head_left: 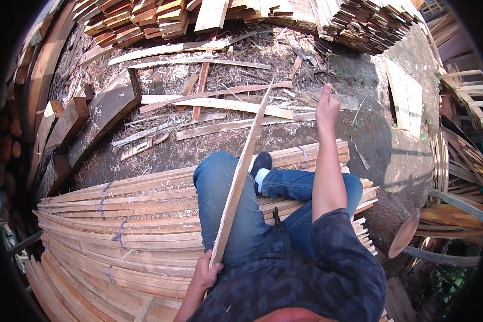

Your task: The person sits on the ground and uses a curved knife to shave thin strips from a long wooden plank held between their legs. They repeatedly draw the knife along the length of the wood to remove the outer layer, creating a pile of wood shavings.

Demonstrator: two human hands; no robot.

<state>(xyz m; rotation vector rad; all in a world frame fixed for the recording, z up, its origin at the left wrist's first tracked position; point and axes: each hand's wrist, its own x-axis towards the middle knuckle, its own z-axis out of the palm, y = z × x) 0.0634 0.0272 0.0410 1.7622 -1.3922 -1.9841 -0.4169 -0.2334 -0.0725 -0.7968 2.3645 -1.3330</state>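
Observation:
My left hand (205,273) is closed around the near end of a long, narrow wooden strip (244,155). The strip slants up and away over my left thigh, and its far end tapers to a point above the littered ground. My right hand (327,110) is held out in front on a stretched arm. Its fingers are curled in and the thumb points up; nothing shows in it. Under my legs in blue jeans (222,198) lie bundles of long wooden strips (145,209) tied with bluish string.
Thick dark beams (104,110) lie at the left. Loose slats (220,104), shavings and a short wooden-handled or sheathed tool (144,147) are on the ground ahead. Stacked boards (359,24) stand at the back. A cut log (394,225) and a wood pile (456,214) are at the right.

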